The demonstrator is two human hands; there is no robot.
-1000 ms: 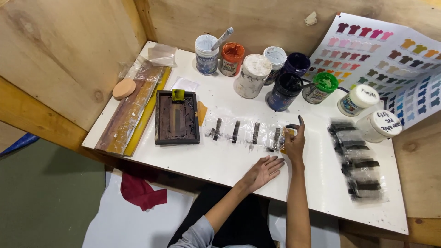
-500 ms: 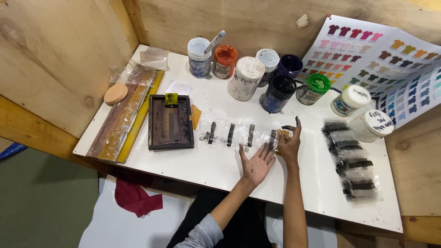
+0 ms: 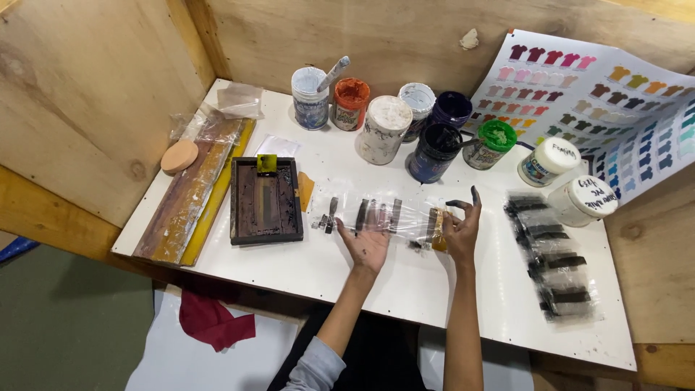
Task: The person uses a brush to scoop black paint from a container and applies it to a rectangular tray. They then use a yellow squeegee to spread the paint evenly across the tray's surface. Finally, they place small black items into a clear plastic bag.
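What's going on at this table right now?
A person works at a white table crowded with paint jars. Their left hand lies flat on a clear plastic strip marked with dark paint bars. The ink-stained right hand holds the strip's right end. A small dark framed screen lies to the left.

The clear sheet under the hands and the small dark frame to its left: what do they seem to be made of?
The sheet looks like thin glossy plastic film: the white table shows through it, and it catches glare between the black strips. The frame seems to be wood, matt and stained dark with ink, though the coating leaves this uncertain. Left hand and right hand lie open on the sheet.
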